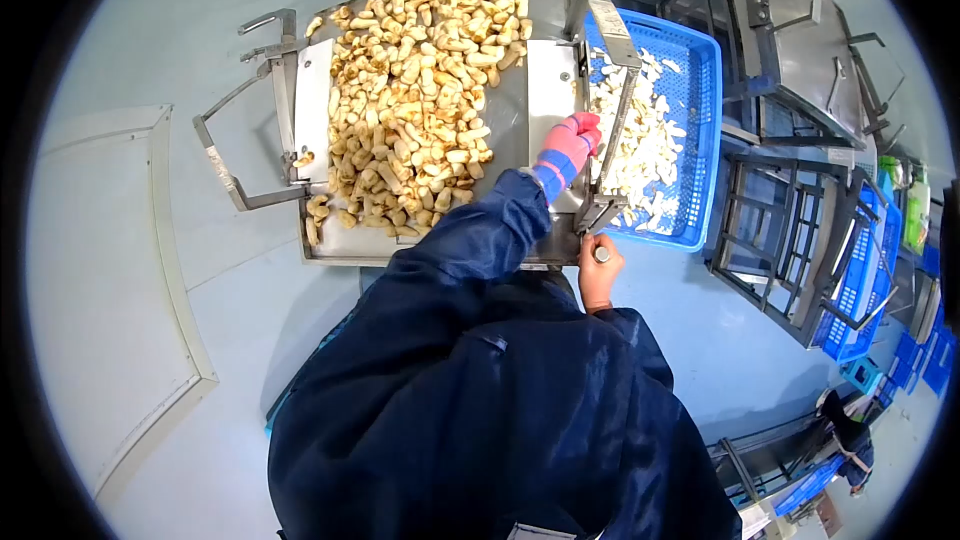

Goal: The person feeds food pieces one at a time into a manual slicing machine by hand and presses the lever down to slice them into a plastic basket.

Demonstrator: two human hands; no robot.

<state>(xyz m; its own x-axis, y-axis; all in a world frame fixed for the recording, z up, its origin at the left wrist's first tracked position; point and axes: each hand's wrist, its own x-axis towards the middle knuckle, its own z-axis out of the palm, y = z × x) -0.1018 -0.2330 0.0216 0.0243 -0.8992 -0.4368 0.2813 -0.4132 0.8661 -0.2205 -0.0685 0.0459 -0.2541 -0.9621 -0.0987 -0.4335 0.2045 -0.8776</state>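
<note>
My left hand [568,152], in a pink and blue striped glove, lies at the right-hand board beside a hinged cutting blade [621,110]. Its fingers are closed; what they hold, if anything, is hidden. Low on the cutter, my bare right hand [598,275] is wrapped round the blade's handle [601,254]. A large heap of stubby cream-and-brown mushrooms [410,100] covers much of the metal tray table [510,105] left of my gloved hand. Just past the blade, pale cut slices [640,140] lie in a blue basket [708,130].
Another cutter with a raised handle [222,165] is fixed at the table's left side. Metal tables [810,40] and a metal frame [775,235] stand to the right, near another blue basket [865,280]. A pale panel [120,290] is at far left.
</note>
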